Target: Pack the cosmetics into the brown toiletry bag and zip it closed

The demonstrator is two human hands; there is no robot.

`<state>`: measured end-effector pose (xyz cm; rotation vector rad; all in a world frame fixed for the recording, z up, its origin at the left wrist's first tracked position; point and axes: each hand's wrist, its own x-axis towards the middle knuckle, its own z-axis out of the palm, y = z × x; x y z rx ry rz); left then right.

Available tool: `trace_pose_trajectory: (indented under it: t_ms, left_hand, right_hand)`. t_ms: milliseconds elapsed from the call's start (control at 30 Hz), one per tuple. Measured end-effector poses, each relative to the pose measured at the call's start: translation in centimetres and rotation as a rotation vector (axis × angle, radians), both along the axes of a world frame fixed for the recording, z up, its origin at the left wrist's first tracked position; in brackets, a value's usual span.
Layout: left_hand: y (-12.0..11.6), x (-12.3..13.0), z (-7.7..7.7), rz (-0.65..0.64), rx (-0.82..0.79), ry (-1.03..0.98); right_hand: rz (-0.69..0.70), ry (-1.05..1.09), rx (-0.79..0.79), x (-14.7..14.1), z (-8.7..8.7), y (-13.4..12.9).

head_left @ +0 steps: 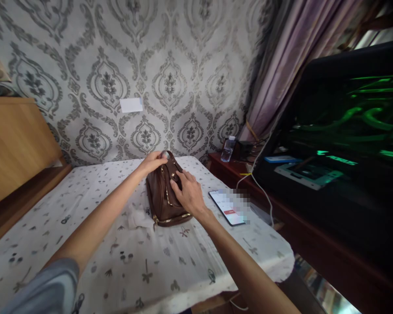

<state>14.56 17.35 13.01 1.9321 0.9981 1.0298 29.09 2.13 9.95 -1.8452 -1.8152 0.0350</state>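
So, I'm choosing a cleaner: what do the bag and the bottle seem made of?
The bag: probably leather or imitation, going by its smooth, softly shiny brown surface; its zips look like gold-toned metal. The bottle: likely clear plastic, see-through with a pale cap.

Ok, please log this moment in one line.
left hand: on bag, far end | right hand: on bag | bag: on sheet | phone: right of bag, lit
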Motion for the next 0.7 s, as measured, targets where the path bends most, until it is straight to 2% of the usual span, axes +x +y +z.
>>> trace_pose_trajectory:
  t_ms: [167,300,367,467,567,700]
  left_hand:
    - [2.6,2.4,0.5,0.009,0.007,0.181]
    - [4.0,3.4,0.6,0.032,0.011,0.17]
    - [4.4,3.7,0.8,0.043,-0.026,0.168]
    - [4.6,4.4,1.1,0.081,-0.1,0.268]
    - [4.7,5.0,1.0,0.156,-0.064,0.341]
    - [4.9,5.3,0.4,0.188,-0.012,0.263]
  right_hand:
    - [0.037,0.034,0.006,0.5,0.0,0.3]
    - [0.09,0.062,0.016,0.9,0.2,0.5]
    - [0.102,0.062,0.029,1.0,0.2,0.7]
    - [0.094,0.049,0.051,0.9,-0.1,0.7]
    - [0.099,0.03,0.069,0.8,-0.5,0.8]
    - [0.087,0.013,0.1,0.7,-1.2,1.0]
